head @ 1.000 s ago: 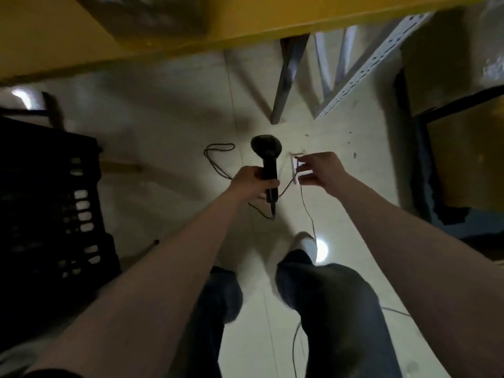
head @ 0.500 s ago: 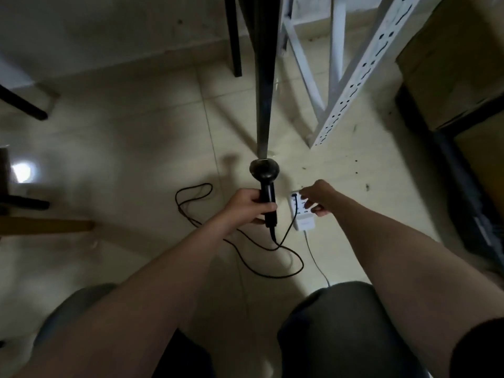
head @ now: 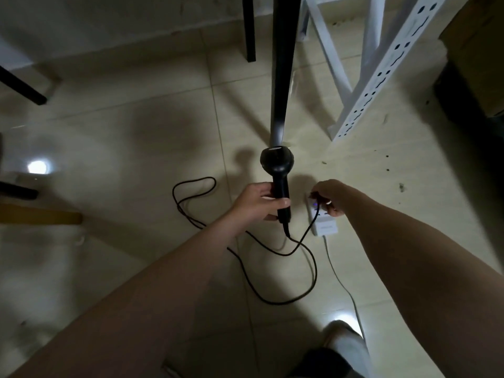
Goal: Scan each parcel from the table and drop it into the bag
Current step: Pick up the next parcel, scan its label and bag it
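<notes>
Scanner (head: 277, 163) handle gripped in left hand (head: 259, 204); right hand (head: 334, 197) pinches the cable (head: 316, 271) at the white power strip (head: 326, 227).

The power strip (head: 325, 227) lies on the floor under your right hand (head: 331, 197). Just left of it, your left hand (head: 256, 203) holds the scanner (head: 278, 170); its cable (head: 316, 271) loops further left and nearer you.

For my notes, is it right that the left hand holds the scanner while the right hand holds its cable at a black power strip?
The head view shows a white power strip, not black; left hand, scanner, right hand and cable are as stated.
</notes>
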